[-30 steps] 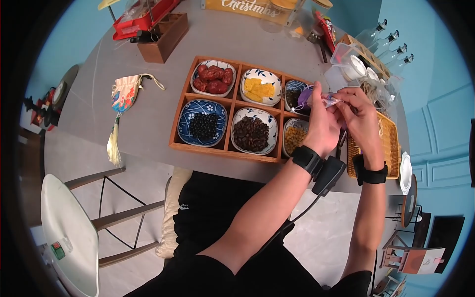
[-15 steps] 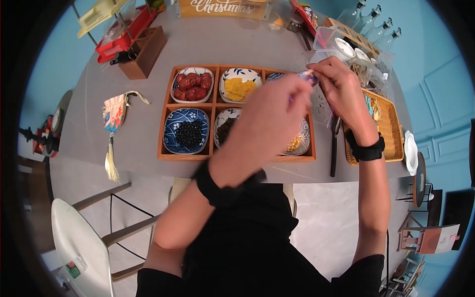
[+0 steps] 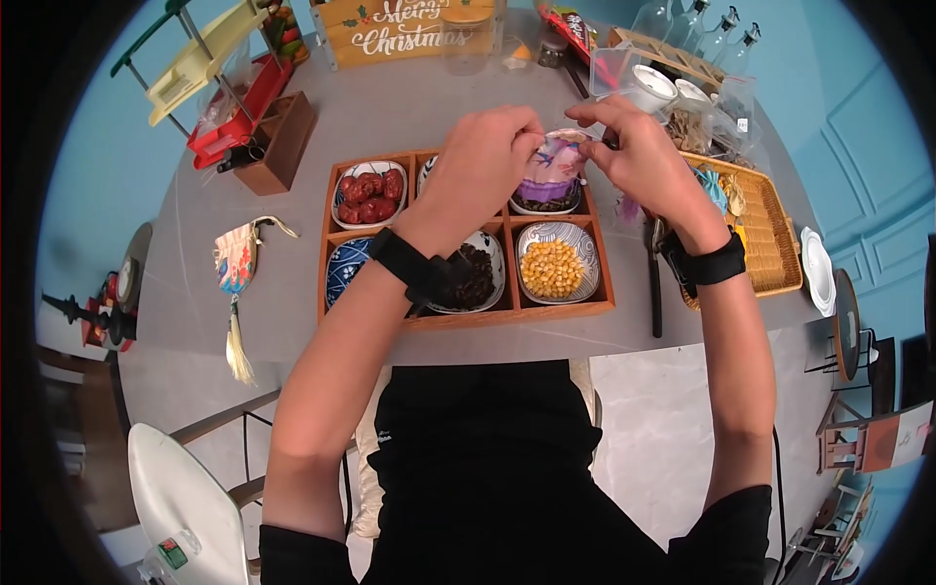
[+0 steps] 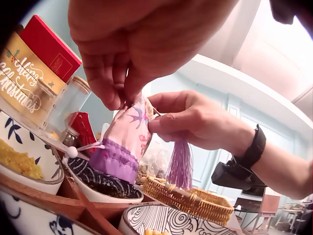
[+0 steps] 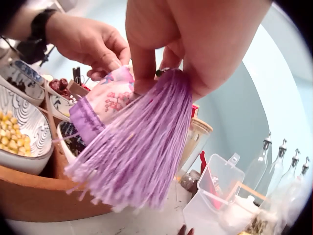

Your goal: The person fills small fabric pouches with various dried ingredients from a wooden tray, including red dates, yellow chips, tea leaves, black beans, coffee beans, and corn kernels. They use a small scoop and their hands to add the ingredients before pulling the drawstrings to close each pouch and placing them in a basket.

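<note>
A pink pouch with a purple band (image 3: 551, 168) hangs upside down, band lowest, over the dark-patterned bowl (image 4: 102, 183) in the tray's back right compartment. The left hand (image 3: 480, 166) pinches one upper corner of the pouch; the right hand (image 3: 643, 161) pinches the other. In the left wrist view the fingers of the left hand (image 4: 142, 44) close on the pouch's top. A purple tassel (image 5: 142, 142) hangs from beneath the right hand (image 5: 195, 44). Dark bits lie in the bowl under the pouch's band.
The wooden tray (image 3: 468, 320) also holds bowls of red dates (image 3: 370, 195), corn kernels (image 3: 552, 269) and dark pieces. A wicker basket (image 3: 770, 224) and a black-handled tool (image 3: 655, 292) lie to the right. A tasselled pouch (image 3: 234, 258) lies left; glass bottles (image 3: 687, 24) stand behind.
The left hand has swung back from the right side and holds the pouch's left corner. The pouch now hangs spread between both hands above the bowl. The head view has shifted.
</note>
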{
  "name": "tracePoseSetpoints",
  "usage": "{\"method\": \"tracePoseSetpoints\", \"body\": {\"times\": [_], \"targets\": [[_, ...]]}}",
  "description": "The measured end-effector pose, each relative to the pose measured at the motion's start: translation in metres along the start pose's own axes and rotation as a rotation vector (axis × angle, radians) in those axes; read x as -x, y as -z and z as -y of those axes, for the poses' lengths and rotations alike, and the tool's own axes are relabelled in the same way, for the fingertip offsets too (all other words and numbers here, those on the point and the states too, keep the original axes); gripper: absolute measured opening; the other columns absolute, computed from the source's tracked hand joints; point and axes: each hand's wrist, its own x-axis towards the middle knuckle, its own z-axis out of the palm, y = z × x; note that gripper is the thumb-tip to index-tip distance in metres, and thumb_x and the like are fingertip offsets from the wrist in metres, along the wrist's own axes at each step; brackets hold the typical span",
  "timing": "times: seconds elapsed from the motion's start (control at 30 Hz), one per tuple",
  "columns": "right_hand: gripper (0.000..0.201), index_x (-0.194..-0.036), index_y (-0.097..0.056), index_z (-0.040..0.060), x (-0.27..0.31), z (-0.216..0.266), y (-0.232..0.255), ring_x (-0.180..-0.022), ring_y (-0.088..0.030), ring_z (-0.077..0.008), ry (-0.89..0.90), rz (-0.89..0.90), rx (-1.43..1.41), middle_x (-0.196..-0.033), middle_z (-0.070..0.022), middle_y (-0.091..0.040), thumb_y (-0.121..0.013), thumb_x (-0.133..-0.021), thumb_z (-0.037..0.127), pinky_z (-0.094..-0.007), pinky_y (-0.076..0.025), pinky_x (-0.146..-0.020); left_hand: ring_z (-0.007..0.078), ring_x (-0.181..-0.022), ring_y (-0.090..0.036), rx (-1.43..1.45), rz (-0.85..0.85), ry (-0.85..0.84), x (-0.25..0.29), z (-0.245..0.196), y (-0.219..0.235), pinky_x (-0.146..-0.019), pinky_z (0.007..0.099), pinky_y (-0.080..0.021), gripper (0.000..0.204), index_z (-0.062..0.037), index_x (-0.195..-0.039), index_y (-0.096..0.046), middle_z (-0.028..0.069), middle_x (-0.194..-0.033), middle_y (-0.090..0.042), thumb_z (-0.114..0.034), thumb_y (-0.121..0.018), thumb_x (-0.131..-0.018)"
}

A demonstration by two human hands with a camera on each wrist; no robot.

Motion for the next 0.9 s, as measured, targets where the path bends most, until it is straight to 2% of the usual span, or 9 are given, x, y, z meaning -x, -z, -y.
{"method": "tracePoseSetpoints", "body": {"times": [0.07,0.1,0.17,0.27,0.37,0.57,0.7,0.77,0.9], "targets": [[0.030,-0.111,-0.065,-0.0043,0.003,-0.011,-0.003,-0.081,-0.066,-0.0264,-0.191,0.053,-0.111,-0.101,-0.0153,-0.068,-0.063,-0.082,0.004,-0.0350,-0.051,-0.075,0.0321,-0.068,-0.062,-0.020,-0.004,-0.022,-0.002,0.001,0.001,-0.063,0.0365,-0.048,0.013,0.0024,-0.094,-0.064,0.0185,-0.078,-0.066,-0.008,-0.061,-0.088],[0.030,-0.111,-0.065,-0.0043,0.003,-0.010,-0.002,-0.081,-0.066,-0.0264,-0.189,0.046,-0.114,-0.101,-0.0153,-0.068,-0.063,-0.082,0.004,-0.0350,-0.051,-0.075,0.0319,-0.067,-0.061,-0.037,-0.010,-0.042,-0.002,0.003,0.001,-0.062,0.0361,-0.048,0.013,0.0024,-0.095,-0.064,0.0185,-0.077,-0.065,-0.009,-0.061,-0.089],[0.028,-0.108,-0.066,-0.0058,0.005,-0.005,0.002,-0.071,-0.063,-0.0172,-0.456,0.126,-0.248,-0.090,-0.0113,-0.070,-0.063,-0.083,0.006,-0.0314,-0.050,-0.068,0.0295,-0.066,-0.062,-0.039,-0.010,-0.055,-0.003,0.005,0.001,-0.061,0.0357,-0.047,0.013,0.0025,-0.095,-0.064,0.0179,-0.076,-0.065,-0.009,-0.060,-0.089],[0.026,-0.107,-0.067,-0.0055,0.007,-0.008,0.003,-0.063,-0.059,-0.0118,-0.529,0.107,-0.297,-0.077,-0.0077,-0.068,-0.064,-0.085,0.009,-0.0282,-0.049,-0.061,0.0241,-0.065,-0.063,-0.003,0.011,0.001,-0.004,0.004,0.004,-0.061,0.0339,-0.048,0.013,0.0030,-0.095,-0.064,0.0158,-0.073,-0.065,-0.008,-0.058,-0.090],[0.024,-0.102,-0.069,-0.0048,0.007,-0.009,0.009,-0.062,-0.058,-0.0091,-0.623,0.151,-0.277,-0.076,-0.0065,-0.068,-0.066,-0.086,0.012,-0.0264,-0.047,-0.058,0.0184,-0.066,-0.064,0.035,0.047,0.069,-0.003,0.008,0.002,-0.061,0.0311,-0.049,0.015,0.0036,-0.095,-0.064,0.0129,-0.072,-0.066,-0.009,-0.057,-0.091],[0.022,-0.095,-0.071,-0.0042,0.015,-0.012,-0.001,-0.059,-0.054,-0.0068,-0.504,0.087,-0.476,-0.072,-0.0032,-0.067,-0.067,-0.086,0.016,-0.0246,-0.045,-0.057,0.0152,-0.068,-0.066,0.048,0.058,0.091,-0.003,0.011,0.004,-0.064,0.0283,-0.052,0.017,0.0038,-0.096,-0.065,0.0109,-0.075,-0.068,-0.011,-0.057,-0.093],[0.021,-0.094,-0.071,-0.0046,0.014,-0.011,-0.003,-0.058,-0.054,-0.0071,-0.500,0.113,-0.431,-0.070,-0.0035,-0.066,-0.067,-0.086,0.015,-0.0242,-0.044,-0.057,0.0153,-0.072,-0.068,0.088,0.059,0.111,-0.004,0.011,0.002,-0.067,0.0280,-0.054,0.018,0.0040,-0.097,-0.066,0.0111,-0.078,-0.070,-0.011,-0.057,-0.093],[0.020,-0.092,-0.071,-0.0046,0.012,0.000,0.000,-0.059,-0.055,-0.0072,-0.576,0.082,-0.395,-0.068,-0.0035,-0.065,-0.067,-0.087,0.015,-0.0237,-0.044,-0.057,0.0157,-0.074,-0.069,0.091,0.062,0.128,-0.003,0.011,0.002,-0.067,0.0278,-0.054,0.018,0.0042,-0.098,-0.067,0.0118,-0.079,-0.070,-0.011,-0.058,-0.093],[0.021,-0.091,-0.070,-0.0049,0.017,-0.014,-0.015,-0.059,-0.055,-0.0071,-0.522,0.040,-0.446,-0.067,-0.0031,-0.064,-0.067,-0.088,0.015,-0.0237,-0.044,-0.057,0.0170,-0.077,-0.070,0.062,0.073,0.129,-0.003,0.013,-0.002,-0.069,0.0278,-0.055,0.022,0.0042,-0.105,-0.068,0.0134,-0.084,-0.072,-0.012,-0.059,-0.093]]}}
